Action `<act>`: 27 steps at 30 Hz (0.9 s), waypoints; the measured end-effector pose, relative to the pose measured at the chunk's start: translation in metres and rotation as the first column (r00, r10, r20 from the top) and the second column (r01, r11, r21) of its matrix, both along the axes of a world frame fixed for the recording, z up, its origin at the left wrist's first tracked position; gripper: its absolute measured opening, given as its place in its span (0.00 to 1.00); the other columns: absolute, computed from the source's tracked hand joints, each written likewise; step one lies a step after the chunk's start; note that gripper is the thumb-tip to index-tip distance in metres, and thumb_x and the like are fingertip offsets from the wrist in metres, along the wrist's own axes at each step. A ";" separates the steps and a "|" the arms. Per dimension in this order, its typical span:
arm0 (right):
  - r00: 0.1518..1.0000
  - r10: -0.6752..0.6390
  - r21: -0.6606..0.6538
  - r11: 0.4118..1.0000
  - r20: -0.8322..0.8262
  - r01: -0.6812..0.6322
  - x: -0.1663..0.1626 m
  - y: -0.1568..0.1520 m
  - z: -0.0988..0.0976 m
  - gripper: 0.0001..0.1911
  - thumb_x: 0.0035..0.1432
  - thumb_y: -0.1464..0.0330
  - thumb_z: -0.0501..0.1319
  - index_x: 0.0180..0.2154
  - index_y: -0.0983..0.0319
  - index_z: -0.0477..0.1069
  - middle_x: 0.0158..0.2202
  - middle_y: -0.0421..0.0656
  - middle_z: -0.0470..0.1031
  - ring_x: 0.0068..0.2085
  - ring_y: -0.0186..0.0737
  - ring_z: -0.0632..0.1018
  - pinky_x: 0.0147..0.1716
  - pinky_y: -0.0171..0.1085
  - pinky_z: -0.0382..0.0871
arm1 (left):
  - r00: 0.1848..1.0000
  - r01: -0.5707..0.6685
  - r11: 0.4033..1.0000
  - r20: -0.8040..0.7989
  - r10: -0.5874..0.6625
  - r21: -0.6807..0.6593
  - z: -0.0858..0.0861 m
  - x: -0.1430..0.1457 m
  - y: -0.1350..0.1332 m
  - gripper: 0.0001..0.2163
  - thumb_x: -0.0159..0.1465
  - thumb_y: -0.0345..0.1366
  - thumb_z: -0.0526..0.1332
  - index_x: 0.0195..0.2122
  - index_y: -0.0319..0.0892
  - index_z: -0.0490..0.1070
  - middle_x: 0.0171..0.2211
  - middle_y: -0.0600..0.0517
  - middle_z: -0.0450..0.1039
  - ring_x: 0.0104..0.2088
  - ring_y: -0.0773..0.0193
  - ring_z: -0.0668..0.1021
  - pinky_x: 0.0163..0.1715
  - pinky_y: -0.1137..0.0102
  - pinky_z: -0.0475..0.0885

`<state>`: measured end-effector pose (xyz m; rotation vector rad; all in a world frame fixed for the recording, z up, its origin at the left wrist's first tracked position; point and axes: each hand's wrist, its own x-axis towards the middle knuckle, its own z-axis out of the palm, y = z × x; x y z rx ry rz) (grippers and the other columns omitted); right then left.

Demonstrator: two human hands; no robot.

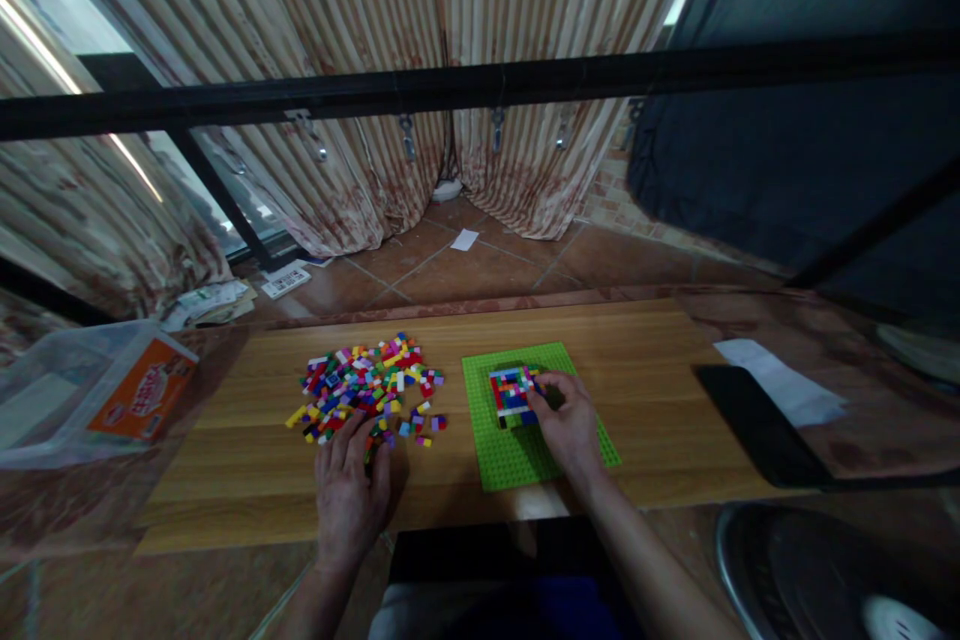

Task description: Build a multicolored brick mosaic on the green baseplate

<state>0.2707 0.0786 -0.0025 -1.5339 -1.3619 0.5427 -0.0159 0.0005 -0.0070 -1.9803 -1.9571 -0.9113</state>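
Observation:
A bright green studded baseplate (502,460) lies on the wooden board, and a small multicoloured block of toy building bricks (512,392) rises from its middle. My right hand (571,425) is at that block's right side, thumb and forefinger closed on a toy brick at the edge; the fingers mostly hide it. To the left is a loose heap of small toy bricks (367,375) in many colours. My left hand (351,480) rests at the heap's near edge, with thumb and fingers apart around a few bricks. Whether it touches any of them is unclear.
At far left stands a clear plastic box (52,410) with an orange label. A black flat object (757,420) and white paper (784,385) lie at right. A dark metal rail (465,85) crosses before striped curtains (360,0). A round dark stool (817,570) is lower right.

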 end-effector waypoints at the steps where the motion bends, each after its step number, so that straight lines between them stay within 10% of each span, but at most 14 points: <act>1: 1.000 -0.005 -0.007 1.000 0.013 0.005 -0.001 0.001 0.001 0.10 0.50 0.62 0.62 0.35 0.60 0.74 0.38 0.46 0.73 0.43 0.46 0.73 0.48 0.47 0.64 | 1.000 -0.001 1.000 0.002 0.001 -0.003 0.000 0.000 0.000 0.14 0.65 0.38 0.56 0.50 0.41 0.66 0.52 0.40 0.69 0.52 0.49 0.71 0.50 0.53 0.66; 27: 0.994 0.040 -0.028 0.999 -0.103 -0.044 0.006 -0.003 0.004 0.16 0.53 0.58 0.61 0.37 0.62 0.74 0.38 0.47 0.75 0.41 0.45 0.75 0.44 0.45 0.68 | 0.998 -0.019 1.000 0.059 0.020 -0.021 0.003 0.003 -0.004 0.14 0.63 0.36 0.57 0.50 0.41 0.67 0.52 0.42 0.69 0.51 0.50 0.71 0.51 0.55 0.65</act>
